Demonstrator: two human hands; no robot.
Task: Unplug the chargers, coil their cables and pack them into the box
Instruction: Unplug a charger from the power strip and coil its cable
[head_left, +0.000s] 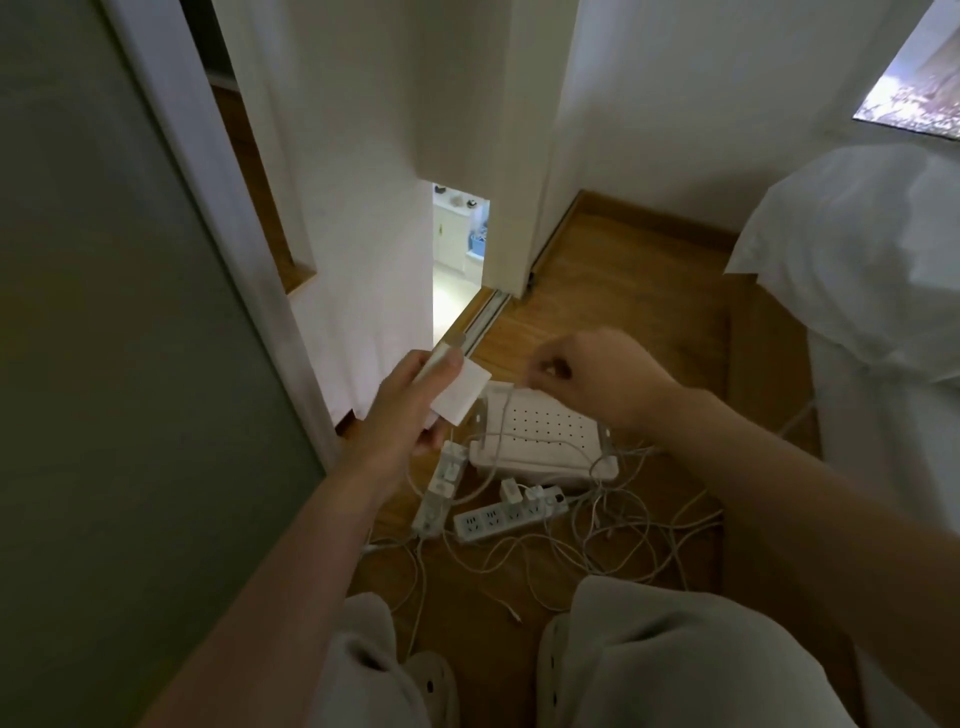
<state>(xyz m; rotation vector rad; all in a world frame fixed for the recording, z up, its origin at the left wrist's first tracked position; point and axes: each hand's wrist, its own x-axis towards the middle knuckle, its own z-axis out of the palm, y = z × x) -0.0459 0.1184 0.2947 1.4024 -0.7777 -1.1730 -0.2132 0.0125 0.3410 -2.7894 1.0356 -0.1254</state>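
Note:
My left hand (410, 405) holds a square white charger (462, 395) above the floor, its plug end sticking out past my thumb. My right hand (587, 379) is closed, pinching the thin white cable (501, 415) that hangs from it toward the floor. Below them lies a white perforated box (545, 441). In front of the box, a white power strip (506, 514) carries two small white chargers (519, 491). A second power strip (439, 488) to its left also has chargers plugged in.
Tangled white cables (613, 540) spread over the wooden floor (623, 291) between the strips and my knees (649, 639). A white door and frame (358, 260) stand at the left, a white-covered bed (872, 291) at the right. A sliding-door track (483, 317) runs behind the box.

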